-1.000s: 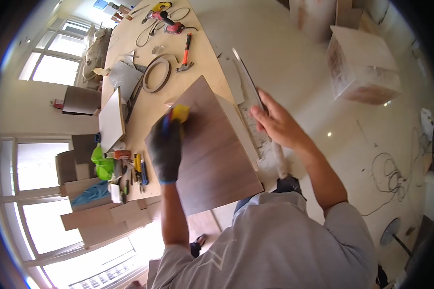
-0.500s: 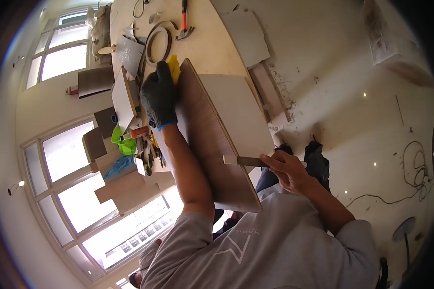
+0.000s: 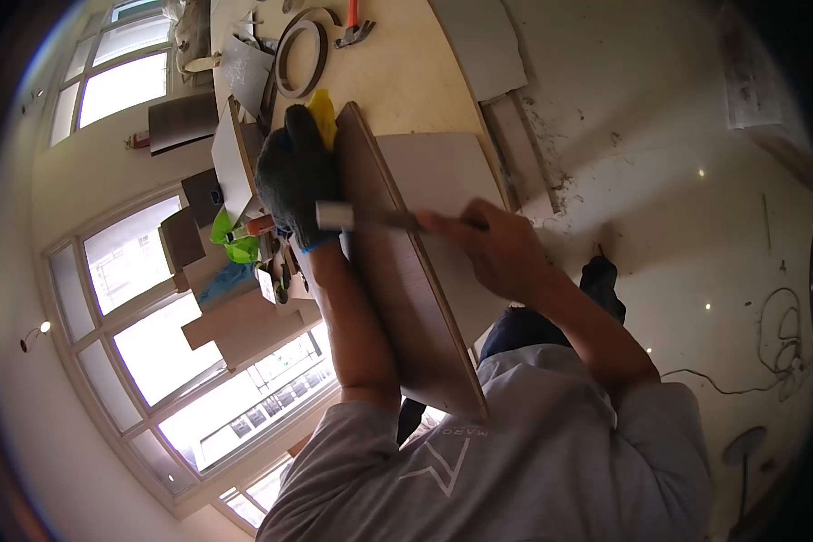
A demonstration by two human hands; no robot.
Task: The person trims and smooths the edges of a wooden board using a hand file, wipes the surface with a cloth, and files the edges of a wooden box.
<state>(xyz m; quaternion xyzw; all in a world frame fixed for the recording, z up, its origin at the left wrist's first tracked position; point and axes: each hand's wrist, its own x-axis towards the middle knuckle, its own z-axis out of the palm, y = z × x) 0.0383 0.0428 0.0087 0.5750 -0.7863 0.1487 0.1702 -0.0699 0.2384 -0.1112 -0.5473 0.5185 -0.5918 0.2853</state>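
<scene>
Table (image 3: pixel 425 81) fills top centre. Brown panel (image 3: pixel 397 262), mid-frame: step looks like edge work with a hand tool; I'd say next move calls for steady panel, bar flat to edge. Panel's tilted, long axis upper centre to lower centre, narrow edge facing right. Right hand (image 3: pixel 506 253), centre right, grips flat bar (image 3: pixel 370 217) (blurred; can't tell if touching), long axis crosswise, pale end left. Gloved left hand (image 3: pixel 294 181), upper left of centre, clasps yellow item (image 3: pixel 323 113) by panel's top end.

My right hand (image 3: pixel 497 246) is holding a flat tool (image 3: pixel 375 218) across the tilted brown board (image 3: pixel 408 307), my gloved left hand (image 3: pixel 296 176) resting alongside.
</scene>
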